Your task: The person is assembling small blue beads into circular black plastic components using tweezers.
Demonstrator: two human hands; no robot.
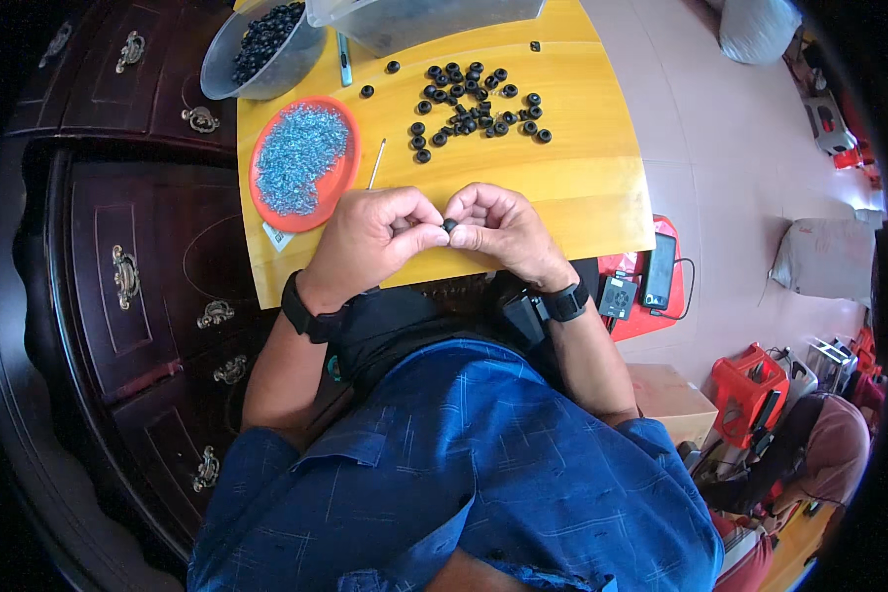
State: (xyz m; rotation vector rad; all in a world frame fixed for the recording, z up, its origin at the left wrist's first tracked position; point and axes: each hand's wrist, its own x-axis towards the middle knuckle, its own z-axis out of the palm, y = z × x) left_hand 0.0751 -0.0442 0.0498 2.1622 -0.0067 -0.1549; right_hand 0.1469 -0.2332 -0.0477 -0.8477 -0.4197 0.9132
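Note:
My left hand and my right hand meet over the near edge of a yellow wooden table. Between their fingertips they pinch one small black rubber ring. Both hands have curled fingers and both wrists wear black bands. Farther out on the table lies a loose scatter of several black rings. An orange plate heaped with small silvery screws sits just left of my left hand. A thin metal pin lies beside the plate.
A clear bowl of black rings and a clear plastic tub stand at the table's far side. Dark wooden drawers fill the left. A red stool with a phone stands to the right, with tool cases on the tiled floor.

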